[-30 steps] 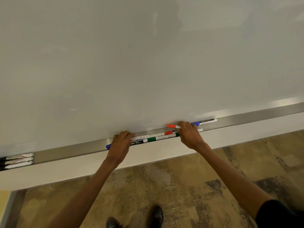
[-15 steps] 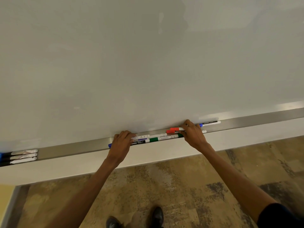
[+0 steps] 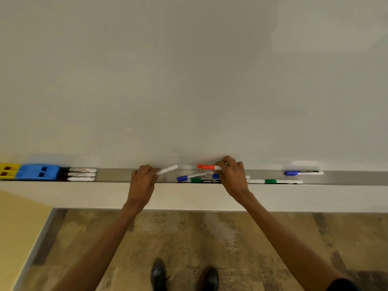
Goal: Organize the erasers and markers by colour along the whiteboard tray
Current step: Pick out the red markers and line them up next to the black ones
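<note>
Step in hand: pulling the red-capped markers out of the mixed pile at mid-tray, one in each hand, as I judge it.
Left hand [image 3: 142, 177]: fingers closed round a white-barrelled marker [image 3: 167, 170], lifted clear of the tray and tilted up to the right; its cap is hidden in the fist, so colour not confirmed.
Right hand [image 3: 232, 175]: fingertips pinching the red marker [image 3: 206, 166] by its barrel, cap pointing left, held above the tray against the foot of the board.
Doing it well: lift both straight up before carrying sideways, so the barrels do not rake the pile below; lay them side by side, caps the same way.
Still loose: two blue markers [image 3: 190, 177] and a green marker [image 3: 205, 181] crossed under the right hand; another green marker [image 3: 282, 181] and a blue marker [image 3: 303, 172] further right, apart from each other.
Already sorted: three black markers [image 3: 78, 174] stacked parallel at the left, butted against a blue eraser [image 3: 37, 172], then a yellow eraser [image 3: 8, 170] at the frame edge.
Surface: narrow grey metal tray [image 3: 115, 175], shallow lip; round markers would likely roll.
Room: blank whiteboard [image 3: 189, 80] above, white ledge below, mottled brown floor [image 3: 189, 238], dark shoes.
</note>
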Demonstrator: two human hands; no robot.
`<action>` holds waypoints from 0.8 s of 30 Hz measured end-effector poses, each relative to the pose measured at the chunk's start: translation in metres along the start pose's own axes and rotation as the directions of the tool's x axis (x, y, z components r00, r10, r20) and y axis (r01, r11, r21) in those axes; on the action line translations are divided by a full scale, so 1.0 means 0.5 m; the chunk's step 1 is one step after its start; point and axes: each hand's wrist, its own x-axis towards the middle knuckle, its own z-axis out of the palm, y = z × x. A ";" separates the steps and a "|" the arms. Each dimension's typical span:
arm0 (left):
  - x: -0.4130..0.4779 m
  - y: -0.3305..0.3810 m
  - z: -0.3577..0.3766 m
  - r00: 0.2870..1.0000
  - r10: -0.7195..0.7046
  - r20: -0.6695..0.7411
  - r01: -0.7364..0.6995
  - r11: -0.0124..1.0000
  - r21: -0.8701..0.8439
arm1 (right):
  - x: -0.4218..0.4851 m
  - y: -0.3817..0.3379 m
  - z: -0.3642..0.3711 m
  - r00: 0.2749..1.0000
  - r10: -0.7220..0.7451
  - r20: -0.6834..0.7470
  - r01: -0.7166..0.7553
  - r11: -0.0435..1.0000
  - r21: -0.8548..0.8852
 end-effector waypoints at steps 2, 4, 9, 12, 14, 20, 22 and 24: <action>-0.021 -0.060 -0.024 0.999 -0.044 -0.020 0.044 0.998 0.034 | 0.017 -0.071 0.025 1.000 -0.027 0.003 0.026 0.999 0.028; -0.040 -0.125 -0.048 0.995 -0.088 -0.040 0.090 0.994 0.058 | 0.034 -0.146 0.051 0.999 -0.040 0.012 0.040 0.997 0.066; -0.068 -0.277 -0.114 0.982 -0.170 -0.088 0.179 0.977 0.112 | 0.075 -0.328 0.126 0.994 -0.097 0.041 0.091 0.988 0.121; -0.074 -0.360 -0.154 0.974 -0.195 -0.111 0.208 0.971 0.118 | 0.099 -0.431 0.174 0.989 -0.124 0.077 0.114 0.985 0.132; -0.075 -0.407 -0.178 0.970 -0.217 -0.114 0.230 0.966 0.118 | 0.115 -0.490 0.204 0.986 -0.137 0.100 0.121 0.982 0.145; -0.083 -0.515 -0.218 0.964 -0.250 -0.090 0.260 0.958 0.121 | 0.138 -0.597 0.280 0.972 -0.146 0.183 0.124 0.984 0.127; -0.083 -0.533 -0.220 0.967 -0.242 -0.082 0.250 0.961 0.119 | 0.138 -0.613 0.297 0.968 -0.138 0.207 0.117 0.987 0.114; -0.080 -0.546 -0.219 0.968 -0.241 -0.069 0.248 0.962 0.115 | 0.135 -0.626 0.310 0.964 -0.138 0.226 0.118 0.988 0.098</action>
